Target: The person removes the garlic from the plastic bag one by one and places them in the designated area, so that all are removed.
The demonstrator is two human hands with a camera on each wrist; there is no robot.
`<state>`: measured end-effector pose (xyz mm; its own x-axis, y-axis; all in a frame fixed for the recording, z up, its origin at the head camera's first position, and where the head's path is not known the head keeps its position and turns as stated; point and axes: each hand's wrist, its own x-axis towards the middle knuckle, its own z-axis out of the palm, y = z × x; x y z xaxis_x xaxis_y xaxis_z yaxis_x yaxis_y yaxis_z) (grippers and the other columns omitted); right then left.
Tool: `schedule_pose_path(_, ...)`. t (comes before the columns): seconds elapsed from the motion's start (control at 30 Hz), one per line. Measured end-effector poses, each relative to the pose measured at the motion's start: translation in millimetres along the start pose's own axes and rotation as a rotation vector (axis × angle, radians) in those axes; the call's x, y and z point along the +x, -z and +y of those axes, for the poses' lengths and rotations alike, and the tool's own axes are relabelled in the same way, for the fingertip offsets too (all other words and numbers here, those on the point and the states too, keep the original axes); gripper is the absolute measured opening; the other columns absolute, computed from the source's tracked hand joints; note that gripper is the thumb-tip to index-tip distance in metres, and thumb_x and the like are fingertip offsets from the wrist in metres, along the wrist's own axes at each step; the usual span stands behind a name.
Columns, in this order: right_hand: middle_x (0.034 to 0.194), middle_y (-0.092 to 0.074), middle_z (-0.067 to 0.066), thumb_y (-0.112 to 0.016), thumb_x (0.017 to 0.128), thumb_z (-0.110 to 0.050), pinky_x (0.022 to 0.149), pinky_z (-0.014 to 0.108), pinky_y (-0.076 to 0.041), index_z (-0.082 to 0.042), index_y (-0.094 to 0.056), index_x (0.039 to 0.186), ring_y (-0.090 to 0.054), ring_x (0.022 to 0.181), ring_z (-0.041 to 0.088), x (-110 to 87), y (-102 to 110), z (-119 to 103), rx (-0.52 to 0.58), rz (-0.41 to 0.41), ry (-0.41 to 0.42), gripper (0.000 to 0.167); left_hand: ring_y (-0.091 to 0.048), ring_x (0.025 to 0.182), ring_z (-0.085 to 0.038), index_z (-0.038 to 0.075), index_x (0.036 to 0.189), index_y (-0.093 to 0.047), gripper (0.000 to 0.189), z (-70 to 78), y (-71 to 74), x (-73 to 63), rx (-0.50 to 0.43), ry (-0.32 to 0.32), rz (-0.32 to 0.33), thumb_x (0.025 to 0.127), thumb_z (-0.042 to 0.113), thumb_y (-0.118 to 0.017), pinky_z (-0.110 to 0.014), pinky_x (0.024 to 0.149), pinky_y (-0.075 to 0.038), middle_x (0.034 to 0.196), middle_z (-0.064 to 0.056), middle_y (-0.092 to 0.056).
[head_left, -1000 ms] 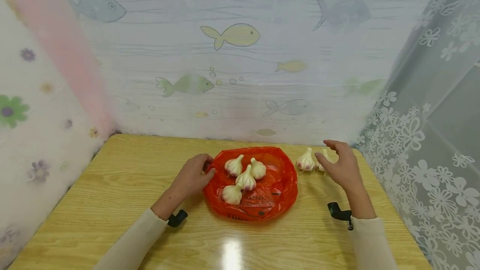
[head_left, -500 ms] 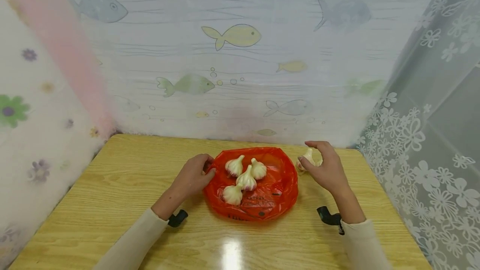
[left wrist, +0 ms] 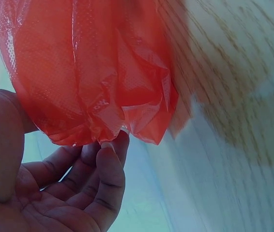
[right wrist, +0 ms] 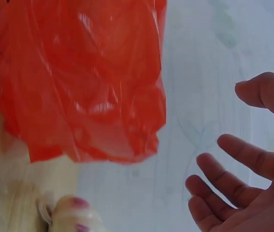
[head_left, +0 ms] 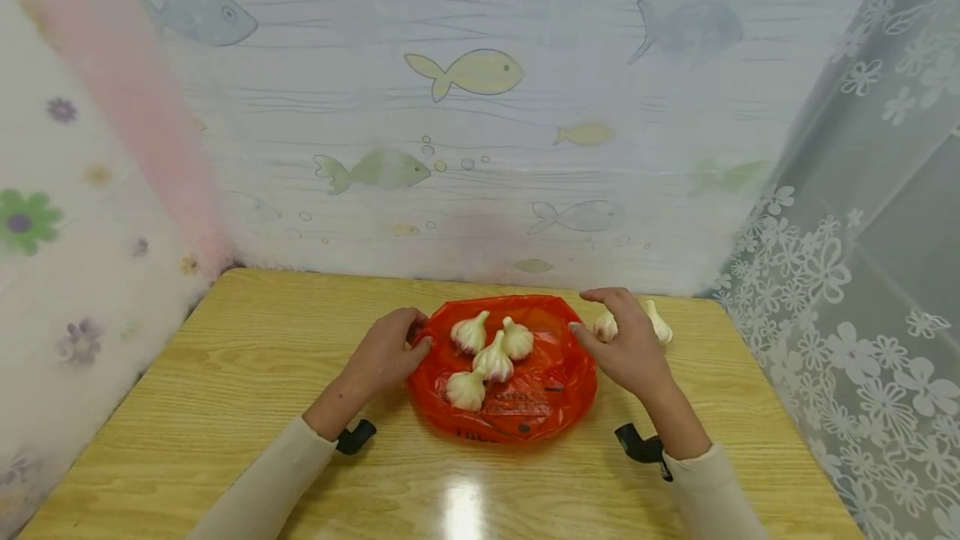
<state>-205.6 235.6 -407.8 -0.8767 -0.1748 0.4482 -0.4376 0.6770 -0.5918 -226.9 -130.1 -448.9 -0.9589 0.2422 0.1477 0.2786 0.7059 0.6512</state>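
A red plastic bag (head_left: 525, 423) lies spread on the wooden table with its mouth open upward and several garlic bulbs (head_left: 467, 391) inside. My left hand (head_left: 386, 348) holds the bag's left rim. In the left wrist view its curled fingers (left wrist: 110, 176) meet the edge of the plastic, and the thumb tip is hidden behind it. Thumb and fingers spread, my right hand (head_left: 630, 348) hovers at the bag's right side and holds nothing. Beyond it on the table are two more garlic bulbs, one (head_left: 657, 323) to its right and one (head_left: 606, 326) partly covered by the hand.
The wooden table (head_left: 262, 340) meets a fish-printed curtain (head_left: 480, 190) at its back edge. A flower-patterned sheet (head_left: 82, 273) hangs on the left, and a lace-like one (head_left: 847, 315) on the right. Black wrist mounts (head_left: 639, 444) stick out below both wrists.
My right hand has moved left from the two loose garlic bulbs to the bag's right rim, uncovering the far right bulb. The left hand and the bag have stayed in place.
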Motion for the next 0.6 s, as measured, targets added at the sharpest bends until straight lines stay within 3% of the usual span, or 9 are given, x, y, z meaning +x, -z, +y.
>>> schedule_pose_path(0.27,0.133,-0.063,0.012,-0.083,0.093,-0.018,0.103,0.060,-0.051,-0.007,-0.067,0.132,-0.060,0.125,0.036,-3.8,-17,-15,-0.004,-0.031,0.084,0.043,-0.061,0.091,-0.020,0.004,0.118,-0.068,0.023,0.4,0.2,-0.3,0.001,-0.009,0.002,0.098,0.015,-0.072,-0.036,0.083,-0.059,0.104,-0.005,-0.068)
schedule_pose_path(0.6,0.131,-0.064,0.005,-0.084,0.091,-0.016,0.103,0.055,-0.052,-0.012,-0.068,0.133,-0.061,0.124,0.030,-9.0,-31,-30,0.030,-0.080,0.121,0.044,-0.061,0.091,-0.020,0.004,0.118,-0.068,0.022,0.7,0.3,0.0,0.008,-0.011,0.001,0.099,0.015,-0.072,-0.036,0.083,-0.059,0.104,-0.005,-0.068)
